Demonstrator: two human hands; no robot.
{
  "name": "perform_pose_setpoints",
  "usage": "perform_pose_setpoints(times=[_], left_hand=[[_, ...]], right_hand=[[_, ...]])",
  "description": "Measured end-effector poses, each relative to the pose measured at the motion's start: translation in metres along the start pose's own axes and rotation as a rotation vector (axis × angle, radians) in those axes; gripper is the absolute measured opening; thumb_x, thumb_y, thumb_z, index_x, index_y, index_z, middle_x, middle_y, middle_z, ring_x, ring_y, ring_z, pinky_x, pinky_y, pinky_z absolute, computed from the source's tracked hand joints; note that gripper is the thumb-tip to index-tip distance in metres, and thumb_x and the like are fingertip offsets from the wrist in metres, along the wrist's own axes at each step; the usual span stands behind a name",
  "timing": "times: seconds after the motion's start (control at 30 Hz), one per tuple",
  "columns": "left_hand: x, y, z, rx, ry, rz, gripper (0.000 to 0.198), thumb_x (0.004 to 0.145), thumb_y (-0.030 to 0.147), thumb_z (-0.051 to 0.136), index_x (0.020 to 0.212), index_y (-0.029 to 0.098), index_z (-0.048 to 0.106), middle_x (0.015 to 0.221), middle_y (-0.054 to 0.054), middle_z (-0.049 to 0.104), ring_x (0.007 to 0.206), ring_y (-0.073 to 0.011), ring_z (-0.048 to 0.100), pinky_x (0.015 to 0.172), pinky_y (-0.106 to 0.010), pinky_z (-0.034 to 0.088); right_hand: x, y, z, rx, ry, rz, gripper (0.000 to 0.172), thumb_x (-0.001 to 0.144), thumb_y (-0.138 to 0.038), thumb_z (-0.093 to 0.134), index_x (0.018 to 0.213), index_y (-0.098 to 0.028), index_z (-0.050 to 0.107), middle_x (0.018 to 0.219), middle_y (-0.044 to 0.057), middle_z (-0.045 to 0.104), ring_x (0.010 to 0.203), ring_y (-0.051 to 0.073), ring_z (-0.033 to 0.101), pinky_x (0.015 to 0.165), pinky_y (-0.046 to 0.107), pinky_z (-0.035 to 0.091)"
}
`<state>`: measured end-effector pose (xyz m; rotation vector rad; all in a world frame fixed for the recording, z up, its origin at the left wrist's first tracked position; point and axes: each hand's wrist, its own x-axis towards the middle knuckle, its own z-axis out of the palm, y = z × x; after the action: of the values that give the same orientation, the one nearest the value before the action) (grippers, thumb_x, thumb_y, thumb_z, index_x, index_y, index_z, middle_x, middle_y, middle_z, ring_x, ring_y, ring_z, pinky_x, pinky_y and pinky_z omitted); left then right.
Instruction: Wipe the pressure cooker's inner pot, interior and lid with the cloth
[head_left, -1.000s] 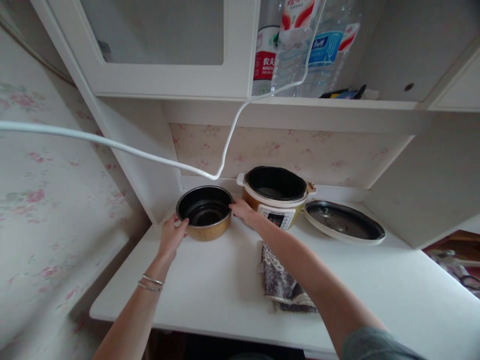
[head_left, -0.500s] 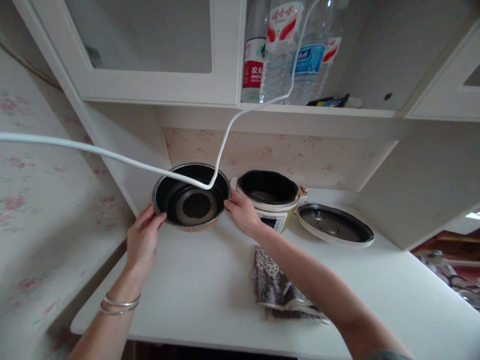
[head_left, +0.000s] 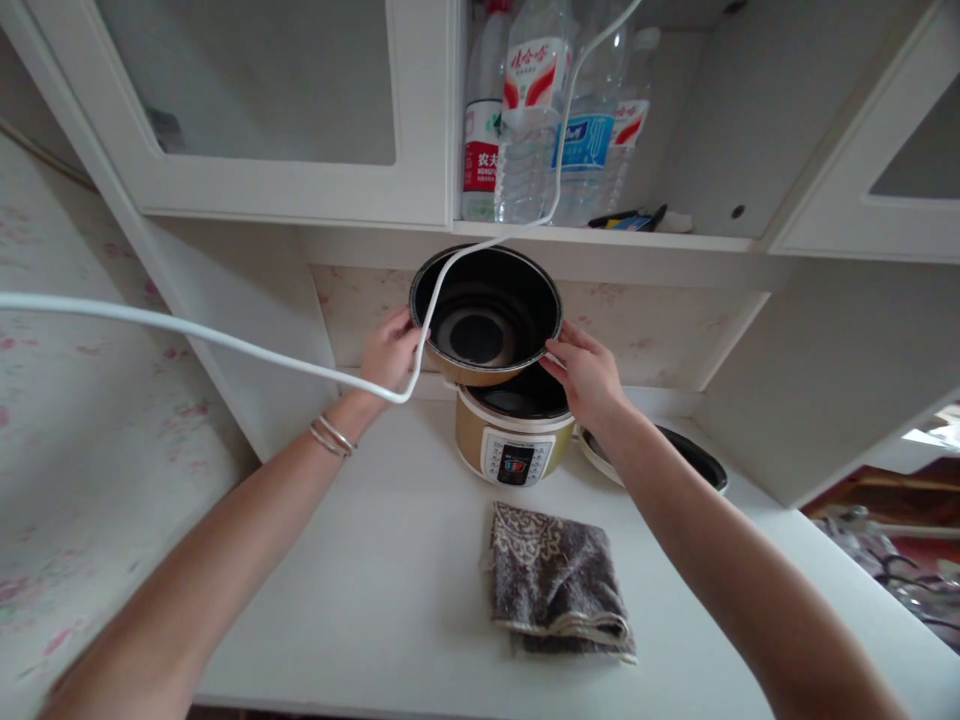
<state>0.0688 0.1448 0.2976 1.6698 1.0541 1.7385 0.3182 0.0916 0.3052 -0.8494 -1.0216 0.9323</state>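
Observation:
Between my hands is a black-lined inner pot (head_left: 480, 340) with a gold outside, held up and tilted towards me. My left hand (head_left: 391, 350) grips its left rim, partly behind a white cable. On the right rim, my right hand (head_left: 583, 368) is closed with the thumb in front. Just below the pot stands the gold and white rice cooker (head_left: 471, 437), its dark opening partly covered by the pot. The cooker's lid (head_left: 694, 455) lies upturned on the counter to the right, partly behind my right forearm.
A folded brown patterned cloth (head_left: 559, 580) lies on the white counter (head_left: 390, 610) in front of the cooker. The white cable (head_left: 262, 355) crosses the view from the left and bends upward. Plastic bottles (head_left: 529, 130) stand on the open cabinet shelf above.
Both hands have lifted the inner pot off the counter's left side and carried it right, over the rice cooker. The view has shifted slightly.

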Motion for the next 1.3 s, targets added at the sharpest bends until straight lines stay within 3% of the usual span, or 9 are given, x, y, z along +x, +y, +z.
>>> perform_pose_setpoints(times=[0.2,0.33,0.5,0.63,0.8,0.97,1.07,1.23,1.3], left_hand=[[0.014,-0.001,0.052,-0.136,-0.204,-0.146,0.015,0.069,0.024,0.063,0.081,0.018,0.069,0.085,-0.002,0.067,0.085,-0.0179,0.061,0.081,-0.032,0.049],[0.012,-0.011,0.068,-0.157,-0.282,-0.254,0.016,0.066,0.023,0.062,0.079,0.016,0.068,0.08,-0.003,0.066,0.079,-0.0172,0.06,0.076,-0.03,0.049],[0.011,-0.03,0.081,-0.112,-0.256,-0.315,0.012,0.065,0.022,0.06,0.073,0.016,0.067,0.074,-0.003,0.065,0.073,-0.0169,0.06,0.068,-0.027,0.048],[0.011,-0.041,0.085,0.114,-0.247,-0.303,0.013,0.067,0.027,0.059,0.069,0.016,0.067,0.066,-0.003,0.064,0.071,-0.0187,0.06,0.063,-0.027,0.045],[0.008,-0.053,0.086,0.542,-0.349,-0.263,0.024,0.074,0.033,0.053,0.066,0.016,0.068,0.065,-0.005,0.065,0.069,-0.0194,0.06,0.059,-0.026,0.041],[0.003,-0.068,0.085,0.625,-0.406,-0.256,0.025,0.074,0.03,0.051,0.063,0.016,0.068,0.07,-0.008,0.069,0.073,-0.0213,0.064,0.063,-0.026,0.042],[-0.001,-0.076,0.082,0.655,-0.434,-0.25,0.027,0.075,0.033,0.051,0.062,0.016,0.068,0.069,-0.009,0.069,0.072,-0.0222,0.065,0.063,-0.027,0.043],[-0.006,-0.085,0.081,0.677,-0.453,-0.205,0.025,0.075,0.031,0.051,0.066,0.017,0.069,0.078,-0.01,0.071,0.079,-0.0238,0.066,0.067,-0.028,0.046],[-0.007,-0.087,0.081,0.677,-0.46,-0.185,0.023,0.076,0.028,0.051,0.069,0.017,0.07,0.084,-0.009,0.072,0.085,-0.0242,0.066,0.071,-0.028,0.047]], right_hand=[[0.011,0.0,-0.05,-0.055,0.123,0.044,0.03,0.068,-0.015,0.068,0.098,-0.021,0.07,0.103,0.0,0.069,0.098,0.016,0.063,0.092,0.031,0.052],[0.014,0.011,-0.071,-0.121,0.131,0.136,0.023,0.068,-0.014,0.068,0.091,-0.018,0.071,0.094,0.002,0.07,0.092,0.016,0.064,0.089,0.029,0.053],[0.021,0.027,-0.083,-0.188,0.166,0.212,0.018,0.069,-0.013,0.066,0.086,-0.017,0.071,0.087,0.003,0.069,0.085,0.015,0.065,0.085,0.028,0.055],[0.024,0.035,-0.091,-0.236,0.162,0.253,0.013,0.07,-0.014,0.066,0.082,-0.016,0.071,0.084,0.004,0.069,0.082,0.015,0.065,0.078,0.025,0.055],[0.023,0.043,-0.097,-0.278,0.132,0.326,0.013,0.072,-0.013,0.063,0.082,-0.016,0.07,0.082,0.004,0.069,0.074,0.013,0.063,0.069,0.021,0.055],[0.022,0.047,-0.095,-0.304,0.133,0.346,0.016,0.069,-0.009,0.062,0.08,-0.016,0.071,0.077,0.003,0.068,0.07,0.012,0.062,0.064,0.019,0.054],[0.023,0.049,-0.095,-0.311,0.111,0.328,0.02,0.066,-0.009,0.063,0.083,-0.016,0.072,0.078,0.002,0.069,0.075,0.012,0.064,0.068,0.019,0.053],[0.025,0.056,-0.099,-0.318,0.205,0.357,0.021,0.063,-0.013,0.069,0.084,-0.014,0.07,0.084,0.003,0.071,0.077,0.014,0.065,0.074,0.024,0.053],[0.023,0.057,-0.101,-0.324,0.169,0.341,0.02,0.063,-0.016,0.069,0.083,-0.014,0.071,0.085,0.003,0.071,0.078,0.013,0.064,0.076,0.024,0.052]])
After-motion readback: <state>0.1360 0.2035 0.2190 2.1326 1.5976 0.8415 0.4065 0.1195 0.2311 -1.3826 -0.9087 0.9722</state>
